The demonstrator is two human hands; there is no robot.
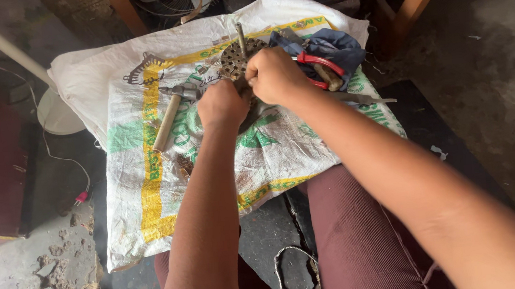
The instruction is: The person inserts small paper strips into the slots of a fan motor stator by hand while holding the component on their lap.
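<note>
Single head-worn view, aimed steeply down and forward over the lap. Both forearms are seen running up from the bottom edge to mid-frame. The white woven sack (pixel 146 175) is framed close; surrounding floor is included.

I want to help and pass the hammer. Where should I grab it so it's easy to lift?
Grab the wooden-handled hammer with the metal head around the middle of its pale handle, coming from the left side of the white woven sack. The handle lies bare and slanted there, while the head end sits close to the person's left hand.
</note>
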